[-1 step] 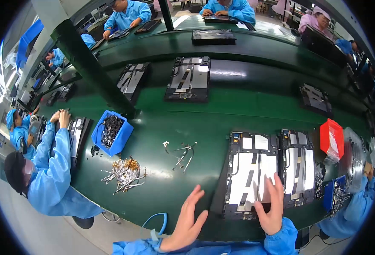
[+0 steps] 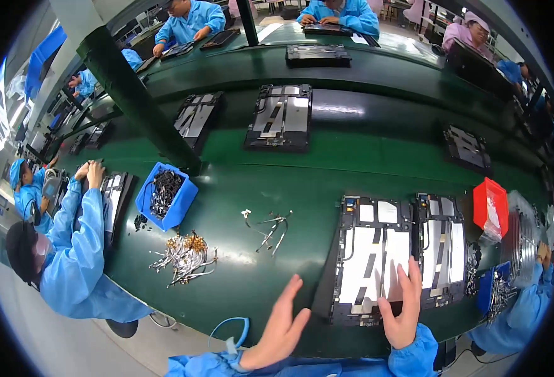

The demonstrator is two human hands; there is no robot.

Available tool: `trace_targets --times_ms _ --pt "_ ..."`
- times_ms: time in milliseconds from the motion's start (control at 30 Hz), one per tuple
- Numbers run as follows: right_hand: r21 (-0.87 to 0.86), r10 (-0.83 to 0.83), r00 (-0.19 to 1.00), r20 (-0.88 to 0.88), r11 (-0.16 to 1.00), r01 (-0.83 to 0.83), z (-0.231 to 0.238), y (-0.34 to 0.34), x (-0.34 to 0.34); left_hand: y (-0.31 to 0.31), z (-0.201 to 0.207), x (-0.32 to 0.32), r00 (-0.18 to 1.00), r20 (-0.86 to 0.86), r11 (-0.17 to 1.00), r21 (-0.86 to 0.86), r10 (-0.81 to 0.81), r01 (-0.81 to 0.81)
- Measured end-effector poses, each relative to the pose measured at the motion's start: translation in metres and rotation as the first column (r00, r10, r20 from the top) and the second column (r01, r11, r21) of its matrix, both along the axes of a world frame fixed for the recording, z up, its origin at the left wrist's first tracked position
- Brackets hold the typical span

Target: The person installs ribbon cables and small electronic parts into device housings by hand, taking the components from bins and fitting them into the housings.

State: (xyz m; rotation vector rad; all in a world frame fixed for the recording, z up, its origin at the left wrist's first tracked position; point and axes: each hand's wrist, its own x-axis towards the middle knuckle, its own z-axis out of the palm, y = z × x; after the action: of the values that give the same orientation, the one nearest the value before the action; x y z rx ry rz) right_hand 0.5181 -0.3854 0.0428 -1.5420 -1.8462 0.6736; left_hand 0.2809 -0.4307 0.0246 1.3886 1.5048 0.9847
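My left hand is held over the table's near edge, fingers stretched and thumb apart, with nothing in it. To its right, my right hand spreads its fingers over the lower right part of an opened tablet, which has silver battery panels in a dark frame. Whether the fingertips touch the panel I cannot tell. Close beside it on the right lies a second opened tablet. Thin loose cables lie on the green table ahead of my left hand.
A heap of silvery cables lies at left, by a blue bin of black parts. At right stand a red bin and another blue bin. A green post rises far left. Co-workers sit around; more tablets lie beyond.
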Motion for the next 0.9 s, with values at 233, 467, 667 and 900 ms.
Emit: trace_targets --times_ms 233,467,667,900 --pt "-0.068 0.119 0.935 0.335 0.992 -0.102 0.000 -0.007 -0.022 -0.008 0.016 0.034 0.986 0.143 0.988 -0.115 -0.084 0.101" --pt "-0.176 0.207 0.867 0.453 0.974 -0.140 0.007 -0.006 -0.035 0.031 0.024 0.000 0.946 -0.208 0.967 0.004 -0.249 0.255" --pt "-0.175 0.396 0.808 0.436 0.918 -0.356 0.008 -0.010 -0.019 0.142 -0.005 -0.114 0.581 -0.727 0.888 0.460 0.367 0.015" --pt "-0.074 0.434 0.699 0.568 0.873 -0.482 -0.007 0.011 -0.012 0.148 -0.002 -0.120 0.594 -0.713 0.876 0.481 0.373 0.027"
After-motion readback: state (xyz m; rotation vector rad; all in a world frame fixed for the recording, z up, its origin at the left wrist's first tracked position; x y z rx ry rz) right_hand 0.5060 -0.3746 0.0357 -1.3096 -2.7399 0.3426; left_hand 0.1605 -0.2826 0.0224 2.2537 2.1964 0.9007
